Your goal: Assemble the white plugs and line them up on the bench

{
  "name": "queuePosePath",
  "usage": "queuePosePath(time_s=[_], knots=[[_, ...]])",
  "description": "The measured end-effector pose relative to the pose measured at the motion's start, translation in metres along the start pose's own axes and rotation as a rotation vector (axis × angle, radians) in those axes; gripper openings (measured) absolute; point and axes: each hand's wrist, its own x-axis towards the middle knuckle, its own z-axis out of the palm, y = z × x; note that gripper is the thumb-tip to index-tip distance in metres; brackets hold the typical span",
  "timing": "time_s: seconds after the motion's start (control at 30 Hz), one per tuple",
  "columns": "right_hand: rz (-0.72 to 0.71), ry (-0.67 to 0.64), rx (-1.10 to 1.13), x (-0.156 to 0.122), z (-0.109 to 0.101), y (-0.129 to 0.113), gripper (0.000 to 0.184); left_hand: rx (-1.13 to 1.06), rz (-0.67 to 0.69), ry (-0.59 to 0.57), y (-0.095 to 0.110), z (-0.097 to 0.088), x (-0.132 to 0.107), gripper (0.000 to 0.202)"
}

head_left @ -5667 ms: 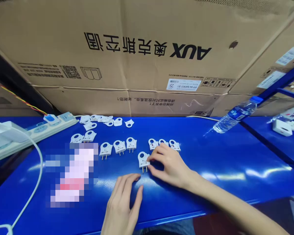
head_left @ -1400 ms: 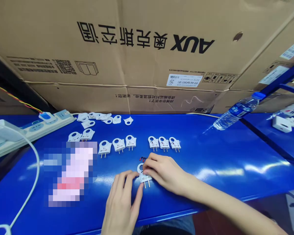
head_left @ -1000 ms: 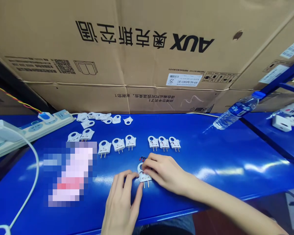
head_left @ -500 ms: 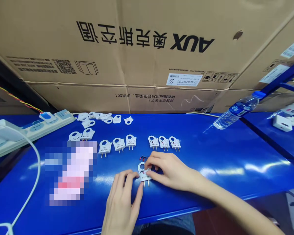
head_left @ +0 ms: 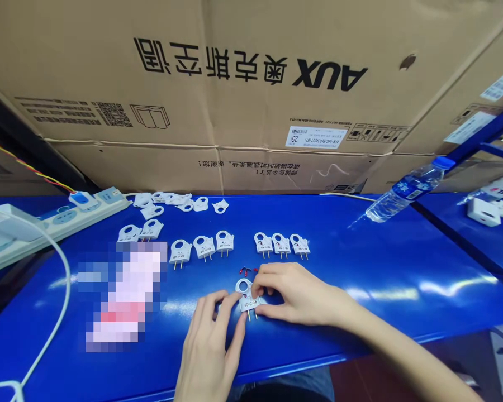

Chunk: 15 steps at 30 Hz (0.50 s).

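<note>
Plug: a white plug (head_left: pixel 247 296) lies flat on the blue table (head_left: pixel 360 268), between both hands.
Long axis: the ring end points away from the person and the two prongs point toward the person.
Right hand: the right hand (head_left: pixel 295 293) comes from the right; its thumb and forefinger pinch the plug's right side.
Left hand: the left hand (head_left: pixel 212 349) comes from below; its curved fingertips touch the plug's left edge. If they really grip, I cannot tell.
Nearby: small red wires (head_left: pixel 246 270) lie just behind the plug, and a row of three plugs (head_left: pixel 281 244) lies farther back.
Writing: the cardboard box (head_left: pixel 235 139) shows "AUX" upside down beside Chinese characters. Its white label (head_left: pixel 310 137) reads "25".
</note>
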Motion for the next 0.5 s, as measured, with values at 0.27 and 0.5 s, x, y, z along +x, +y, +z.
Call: queuePosePath(time_s=[0.27, 0.5], knots=[[0.006, -0.017, -0.025, 0.0001, 0.0016, 0.0019, 0.013, 0.011, -0.013, -0.004, -0.0008, 0.0018, 0.0005, 0.022], [-0.015, -0.006, -0.04, 0.0009, 0.0029, 0.0042, 0.012, -0.018, -0.027, 0.012, -0.0006, 0.0028, 0.0, 0.023]])
